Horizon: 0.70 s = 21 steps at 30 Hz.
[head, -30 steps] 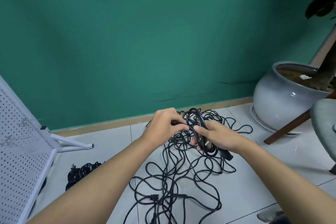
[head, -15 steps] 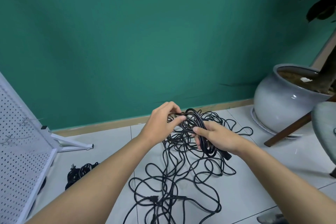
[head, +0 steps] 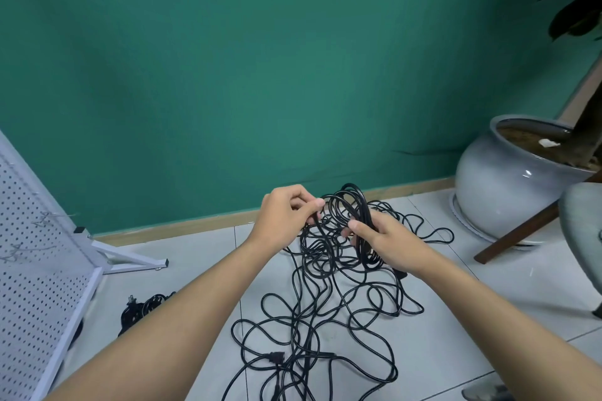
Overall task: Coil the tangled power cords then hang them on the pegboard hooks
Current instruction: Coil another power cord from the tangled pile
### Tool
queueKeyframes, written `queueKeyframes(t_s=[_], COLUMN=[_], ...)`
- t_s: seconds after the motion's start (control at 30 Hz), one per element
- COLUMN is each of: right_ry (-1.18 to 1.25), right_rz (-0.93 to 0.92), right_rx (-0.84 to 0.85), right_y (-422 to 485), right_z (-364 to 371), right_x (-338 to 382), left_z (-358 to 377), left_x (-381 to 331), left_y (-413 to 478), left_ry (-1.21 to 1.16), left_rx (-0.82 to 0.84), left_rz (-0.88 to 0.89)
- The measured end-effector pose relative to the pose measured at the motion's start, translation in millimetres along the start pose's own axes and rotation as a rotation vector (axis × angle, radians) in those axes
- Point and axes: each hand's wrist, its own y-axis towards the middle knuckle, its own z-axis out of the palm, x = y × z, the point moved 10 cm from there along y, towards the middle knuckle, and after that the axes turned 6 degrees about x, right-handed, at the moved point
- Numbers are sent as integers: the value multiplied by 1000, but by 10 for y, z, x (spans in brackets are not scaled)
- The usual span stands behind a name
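The right hand (head: 387,241) is curled round a coil (head: 364,205) of black cord, thumb on top, and holds its loops upright above the floor (head: 195,270). The left hand (head: 286,215), just beside it, pinches a strand (head: 315,224) between thumb and fingertips; the strand runs down from the coil's near side. Both hands are raised over the tangle (head: 303,329), which sprawls across the white tiles below and between the forearms, with a plug (head: 275,358) lying near its lower edge. To the left, a second bundle of cord (head: 143,306) lies on the floor near the foot of the white pegboard (head: 32,270), which leans on its stand and carries wire hooks (head: 45,218) with nothing on them. To the right, a grey pot (head: 498,185) stands against the green wall (head: 260,75).
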Motion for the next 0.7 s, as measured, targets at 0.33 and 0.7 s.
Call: queueKeyframes(t_s=[0.33, 0.7], right_ry=[-32, 164], right_rz=[3, 69], right_rx=[0, -65], right_y=[32, 19], right_z=[72, 16], right_x=[-28, -33], left_z=[255, 406], left_x=[162, 161], left_y=[-48, -54], left_ry=[-344, -546], left_rx=[23, 41], left_rz=[-290, -304])
